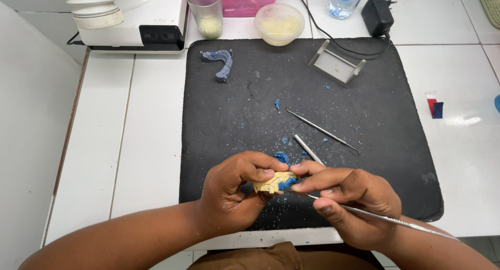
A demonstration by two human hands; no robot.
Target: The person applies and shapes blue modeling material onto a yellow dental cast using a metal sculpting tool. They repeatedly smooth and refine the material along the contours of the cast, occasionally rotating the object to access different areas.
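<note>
I see both hands closed — left hand (229, 194) pinching the cast (274, 182), right hand (351, 197) gripping a probe (385, 219) lying rightward — over the mat (312, 93).

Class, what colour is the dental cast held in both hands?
Pale yellow with blue wax patches: dental cast, head view.

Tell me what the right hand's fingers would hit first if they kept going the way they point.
The right hand points left, its fingertips already on the yellow dental cast. Straight on, they would press into that cast and then likely the left hand gripping it from the other side.
</note>
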